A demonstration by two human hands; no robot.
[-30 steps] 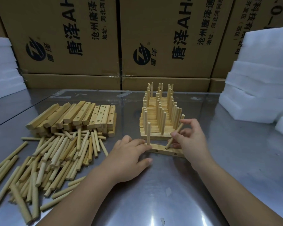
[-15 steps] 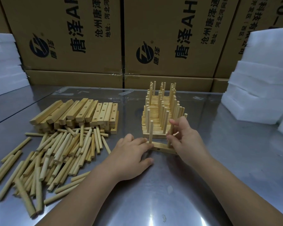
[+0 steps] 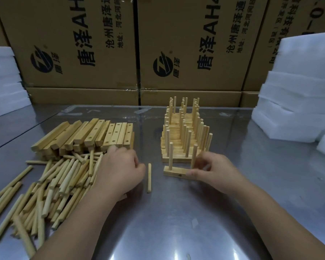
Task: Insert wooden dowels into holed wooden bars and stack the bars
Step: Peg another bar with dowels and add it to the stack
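Brown cardboard boxes [image 3: 105, 76] bear black print: "唐泽", "AH", "沧州唐泽通" and, seemingly, "地址:河北河间", beside a round black logo [image 3: 40, 60] marked "唐泽".

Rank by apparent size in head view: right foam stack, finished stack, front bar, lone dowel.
1. right foam stack, largest even though the frame edge crops it
2. finished stack
3. front bar and lone dowel: they look alike; the right hand covers part of the bar, so not ranked.

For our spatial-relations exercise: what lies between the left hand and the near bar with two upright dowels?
A single loose dowel lies flat on the table between them, shown in the head view.
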